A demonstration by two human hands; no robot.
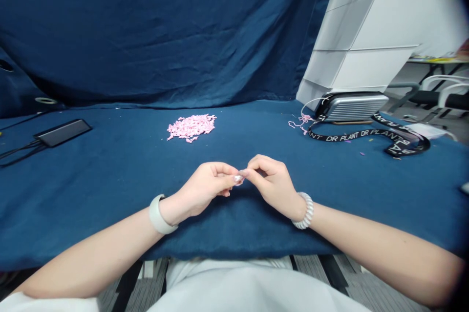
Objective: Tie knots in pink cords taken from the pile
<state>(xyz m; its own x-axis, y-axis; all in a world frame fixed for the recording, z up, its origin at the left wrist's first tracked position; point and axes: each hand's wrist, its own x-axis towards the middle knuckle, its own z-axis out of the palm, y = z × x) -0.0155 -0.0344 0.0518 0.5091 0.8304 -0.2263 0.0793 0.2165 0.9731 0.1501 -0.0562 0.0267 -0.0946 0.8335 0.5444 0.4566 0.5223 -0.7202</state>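
Over the blue cloth-covered table, left hand and right hand pinch a tiny pink piece between their fingertips; a heap of pink scraps lies ahead, black lanyard off right.

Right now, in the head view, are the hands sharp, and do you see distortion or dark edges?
Head view: the left hand and right hand look fairly sharp under soft, even light; a mild shadow lies beneath them on the blue cloth; the right corners fall dark, and the picture bends near its edges.
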